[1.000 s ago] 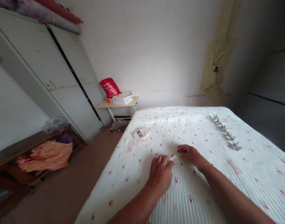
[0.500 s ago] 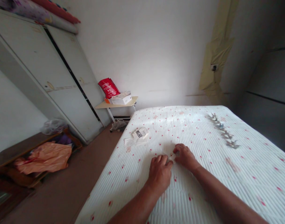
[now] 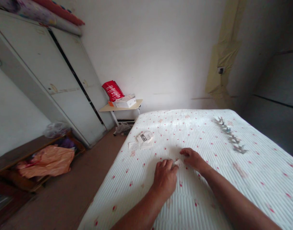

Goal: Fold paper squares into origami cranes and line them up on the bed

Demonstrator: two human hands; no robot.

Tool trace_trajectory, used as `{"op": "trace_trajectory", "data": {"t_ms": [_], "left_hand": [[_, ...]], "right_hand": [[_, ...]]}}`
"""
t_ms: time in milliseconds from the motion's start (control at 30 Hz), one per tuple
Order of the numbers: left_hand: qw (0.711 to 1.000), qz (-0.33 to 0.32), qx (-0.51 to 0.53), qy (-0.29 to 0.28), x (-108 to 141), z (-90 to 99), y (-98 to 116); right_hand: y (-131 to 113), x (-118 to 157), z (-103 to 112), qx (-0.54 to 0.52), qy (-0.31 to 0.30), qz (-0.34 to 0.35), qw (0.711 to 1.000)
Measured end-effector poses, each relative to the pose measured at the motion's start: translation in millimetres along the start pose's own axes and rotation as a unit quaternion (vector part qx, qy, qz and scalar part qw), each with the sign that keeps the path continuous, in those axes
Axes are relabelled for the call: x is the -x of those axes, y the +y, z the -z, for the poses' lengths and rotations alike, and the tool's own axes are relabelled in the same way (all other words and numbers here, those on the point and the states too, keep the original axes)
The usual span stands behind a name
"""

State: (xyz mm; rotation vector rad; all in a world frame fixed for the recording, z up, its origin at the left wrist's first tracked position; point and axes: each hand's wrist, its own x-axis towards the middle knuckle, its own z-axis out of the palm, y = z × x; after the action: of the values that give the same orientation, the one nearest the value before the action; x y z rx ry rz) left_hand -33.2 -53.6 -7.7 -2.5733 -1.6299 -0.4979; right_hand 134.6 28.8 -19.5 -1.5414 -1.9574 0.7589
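Note:
On the bed's white, ribbed cover (image 3: 185,198) a small piece of paper (image 3: 179,163) lies between my two hands. My left hand (image 3: 165,175) has its fingers bent, with thumb and fingertips closed on the paper's left edge. Just right of the paper is my right hand (image 3: 192,158), fingers curled and fingertips low over the cover; whether it touches the paper is too small to tell. Farther up on the left rest several printed paper pieces (image 3: 144,138). A row of folded paper shapes (image 3: 230,135) lies on the right of the bed.
Beyond the bed's far left corner, a small table (image 3: 108,108) holds a red bag (image 3: 113,90) and a white box (image 3: 125,102). A low wooden shelf with an orange plastic bag (image 3: 47,161) stands at left, by a tall cabinet (image 3: 72,80).
My right hand has shifted slightly right, away from my left hand, and more of the small paper shows between them. My left hand keeps nearly the same place.

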Motion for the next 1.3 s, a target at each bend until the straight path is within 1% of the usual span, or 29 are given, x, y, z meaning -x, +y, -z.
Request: {"op": "trace_trajectory", "data": {"t_ms": [100, 233, 467, 633, 733, 867, 967, 1100, 1300], "left_hand": [[1.0, -0.001, 0.002, 0.001, -0.2, -0.2, 0.4], [1.0, 0.0, 0.001, -0.001, -1.1, -1.3, 0.5], [1.0, -0.001, 0.004, 0.003, -0.9, -0.2, 0.4], [1.0, 0.006, 0.016, 0.002, -1.0, 0.0, 0.4], [1.0, 0.016, 0.026, 0.002, -1.7, 0.8, 0.5], [0.998, 0.037, 0.045, 0.009, -3.8, 4.4, 2.8], [0.997, 0.052, 0.053, 0.011, -8.3, 4.8, 4.5], [0.997, 0.064, 0.042, 0.023, -18.0, -0.1, 3.7], [0.997, 0.035, 0.054, 0.039, -26.5, -2.6, -1.2]], "right_hand": [[-1.4, 2.2, -6.9, 0.044, 0.015, 0.017, 0.999], [-1.8, 4.3, -14.6, 0.088, 0.034, 0.019, 0.995], [-0.1, 2.5, -5.8, 0.069, 0.001, 0.045, 0.997], [-2.8, 5.9, -10.0, 0.095, 0.03, 0.039, 0.994], [1.6, 7.7, -7.4, 0.082, 0.009, 0.075, 0.994], [5.9, 10.4, 4.0, 0.052, -0.033, 0.128, 0.99], [2.7, 9.9, 9.8, 0.039, -0.034, 0.151, 0.987], [-2.6, 6.4, 10.5, 0.046, -0.021, 0.155, 0.987], [-5.3, 12.2, 13.5, 0.071, -0.039, 0.141, 0.987]]}}
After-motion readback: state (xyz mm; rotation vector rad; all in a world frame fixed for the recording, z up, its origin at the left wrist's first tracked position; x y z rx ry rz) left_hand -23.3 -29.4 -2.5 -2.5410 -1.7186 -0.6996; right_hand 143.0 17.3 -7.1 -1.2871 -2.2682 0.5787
